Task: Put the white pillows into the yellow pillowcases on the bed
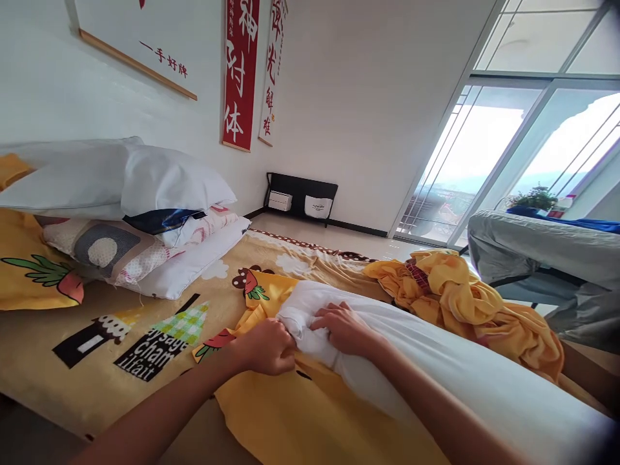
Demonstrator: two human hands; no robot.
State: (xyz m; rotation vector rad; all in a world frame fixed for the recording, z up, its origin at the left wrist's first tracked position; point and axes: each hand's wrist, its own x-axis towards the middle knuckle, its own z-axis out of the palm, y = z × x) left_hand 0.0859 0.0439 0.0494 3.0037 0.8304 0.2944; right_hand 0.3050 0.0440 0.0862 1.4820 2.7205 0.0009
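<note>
A long white pillow (436,342) stretches from the middle of the bed toward the lower right. Its near end is bunched up. My left hand (268,347) is closed in a fist at that bunched end, with white cloth gathered against its fingers. My right hand (343,328) presses on top of the pillow a little farther right, fingers bent into the white fabric. Under and beside the pillow lies a yellow pillowcase (310,420) with carrot prints, partly covered by the pillow and my forearms.
White and patterned pillows (174,177) are stacked on the left. A crumpled yellow cloth (450,290) lies beyond the white pillow. The patterned tan bed cover (203,394) spreads underneath. A black rack (303,194) stands by the far wall, and a grey covered seat (542,245) near the window.
</note>
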